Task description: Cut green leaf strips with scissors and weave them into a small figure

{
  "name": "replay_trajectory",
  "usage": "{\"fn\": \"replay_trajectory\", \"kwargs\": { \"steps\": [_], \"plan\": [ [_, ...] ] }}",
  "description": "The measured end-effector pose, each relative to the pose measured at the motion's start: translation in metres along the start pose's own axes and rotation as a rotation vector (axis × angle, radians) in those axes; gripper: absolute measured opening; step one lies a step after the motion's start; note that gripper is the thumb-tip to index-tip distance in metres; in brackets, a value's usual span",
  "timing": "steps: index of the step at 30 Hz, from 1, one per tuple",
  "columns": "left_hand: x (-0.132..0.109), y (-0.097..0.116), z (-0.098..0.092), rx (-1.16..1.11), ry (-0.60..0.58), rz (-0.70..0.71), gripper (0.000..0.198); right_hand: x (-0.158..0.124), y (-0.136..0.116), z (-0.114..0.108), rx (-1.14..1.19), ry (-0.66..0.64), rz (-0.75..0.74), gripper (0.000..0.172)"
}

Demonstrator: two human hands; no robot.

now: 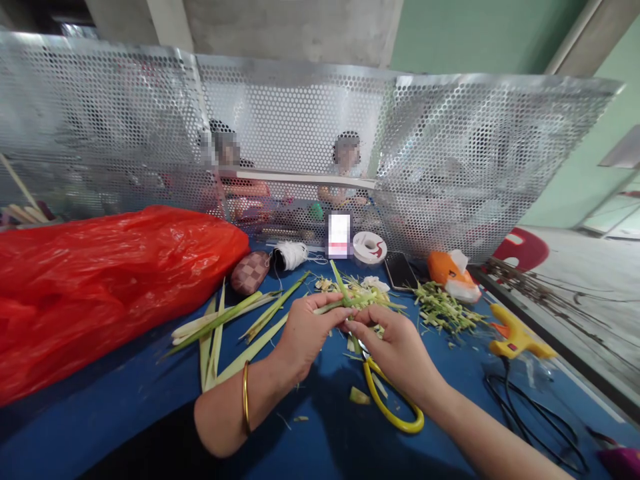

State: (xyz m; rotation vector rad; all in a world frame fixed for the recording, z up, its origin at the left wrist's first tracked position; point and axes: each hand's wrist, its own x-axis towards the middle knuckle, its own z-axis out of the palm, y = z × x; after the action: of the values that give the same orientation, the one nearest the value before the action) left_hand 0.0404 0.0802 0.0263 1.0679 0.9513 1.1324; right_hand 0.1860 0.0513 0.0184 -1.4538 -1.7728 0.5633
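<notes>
Over the middle of the blue table, my left hand [309,328] pinches a green leaf strip [346,293] between thumb and fingers. My right hand [395,340] meets it at the fingertips, closed on the lower part of the same strip. One end of the strip sticks up and another points right. Below my right hand lie scissors with yellow handles [395,407], their blades partly hidden. Cut green and pale scraps [370,293] are scattered behind my fingers. Left of my left hand rest several long leaf stalks [215,333].
A red plastic bag [120,280] fills the left side. Behind are a patterned pouch [250,272], white string [291,255], a white spool [370,248], a phone [400,271] and an orange tissue pack [453,273]. A yellow glue gun [520,337] with black cord lies right. People sit beyond the perforated screen [300,107].
</notes>
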Motion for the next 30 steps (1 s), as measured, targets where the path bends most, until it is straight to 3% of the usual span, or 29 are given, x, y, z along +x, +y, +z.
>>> {"fn": "replay_trajectory", "kwargs": {
  "steps": [11,17,21,23,27,30],
  "plan": [
    [-0.002,-0.008,0.004,-0.011,0.19,-0.025,0.024,-0.008,-0.005,0.006,-0.015,-0.002,-0.162,0.034],
    [-0.001,-0.001,0.003,-0.071,0.133,-0.057,0.025,-0.008,-0.006,0.006,-0.118,0.019,-0.206,0.032],
    [0.004,0.004,-0.002,-0.163,0.023,-0.152,0.022,0.004,0.003,-0.015,-0.191,0.275,-0.278,0.02],
    [0.006,0.004,-0.004,-0.254,-0.052,-0.209,0.02,0.013,0.012,-0.025,-0.087,0.365,-0.216,0.015],
    [0.007,0.001,-0.005,-0.427,-0.185,-0.268,0.025,0.025,0.02,-0.032,0.349,0.123,0.044,0.02],
    [0.006,-0.001,-0.004,-0.469,-0.23,-0.278,0.027,0.023,0.012,-0.024,0.547,-0.072,0.107,0.021]
  ]
}}
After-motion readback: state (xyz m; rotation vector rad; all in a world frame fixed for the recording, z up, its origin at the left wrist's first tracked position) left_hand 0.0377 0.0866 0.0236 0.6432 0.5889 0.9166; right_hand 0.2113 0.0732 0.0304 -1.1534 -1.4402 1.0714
